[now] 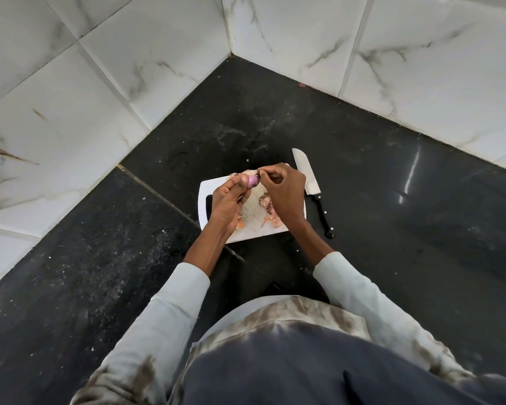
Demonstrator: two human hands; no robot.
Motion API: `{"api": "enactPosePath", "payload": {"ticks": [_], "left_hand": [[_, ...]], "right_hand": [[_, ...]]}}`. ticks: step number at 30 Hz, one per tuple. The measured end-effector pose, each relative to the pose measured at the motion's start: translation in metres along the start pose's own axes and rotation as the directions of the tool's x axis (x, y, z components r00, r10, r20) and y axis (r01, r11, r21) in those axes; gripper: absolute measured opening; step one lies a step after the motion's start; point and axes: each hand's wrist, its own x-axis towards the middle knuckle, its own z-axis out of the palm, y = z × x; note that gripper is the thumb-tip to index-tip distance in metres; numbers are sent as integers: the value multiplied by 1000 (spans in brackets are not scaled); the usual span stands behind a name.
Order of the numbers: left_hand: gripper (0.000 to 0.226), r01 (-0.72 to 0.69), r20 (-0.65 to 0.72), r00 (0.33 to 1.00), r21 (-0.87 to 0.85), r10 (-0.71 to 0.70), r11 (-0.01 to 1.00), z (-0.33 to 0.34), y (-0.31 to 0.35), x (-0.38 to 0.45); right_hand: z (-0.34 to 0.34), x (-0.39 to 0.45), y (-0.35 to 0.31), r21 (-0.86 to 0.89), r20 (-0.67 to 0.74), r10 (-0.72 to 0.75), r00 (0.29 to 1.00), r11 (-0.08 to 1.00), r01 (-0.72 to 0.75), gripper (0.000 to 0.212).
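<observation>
A small purple onion [252, 180] is held above a white cutting board [209, 187]. My left hand [230, 200] grips the onion from below with curled fingers. My right hand [282, 188] pinches a strip of the onion's papery skin at its top. Loose skin scraps [268, 209] lie on the board under my hands, partly hidden by my right wrist.
A knife [311, 187] with a black handle lies on the dark countertop [392, 229] just right of the board, tip pointing away. White marble-patterned wall tiles [129, 68] meet in a corner behind. Crumbs and flakes speckle the counter at the left.
</observation>
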Motion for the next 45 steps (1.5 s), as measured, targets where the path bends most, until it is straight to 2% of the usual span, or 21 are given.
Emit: {"api": "enactPosePath", "payload": {"ticks": [6,13,17,23,30,35,40,45], "left_hand": [[12,-27,-11,1000,-22,27,999,-2,2,0],[16,-18,-36,999,-9,17,1000,3,-2,3],[26,-1,-57,998,5,1,1000,2,-4,3],[15,-31,-88,996,33,34,999,4,-3,1],[34,-25,-61,998,28,27,999,6,-1,0],[32,-6,-72,997,-19,4,1000,8,2,0],[22,-9,-80,997,-6,9,1000,6,4,-3],[31,-16,-114,993,7,16,1000,7,3,-4]], "right_hand": [[2,-1,-4,24,43,-26,999,999,25,17],[1,0,-4,-13,-13,-1,1000,1000,1,10],[0,-1,-2,-15,-10,7,1000,1000,-7,10],[1,-2,-2,-23,42,-3,999,1000,4,19],[-1,2,-2,-3,-3,-13,1000,1000,13,8],[2,3,0,34,-9,15,1000,999,-14,13],[3,0,1,32,28,-25,999,999,24,17],[5,0,1,0,23,-32,999,999,32,16]]}}
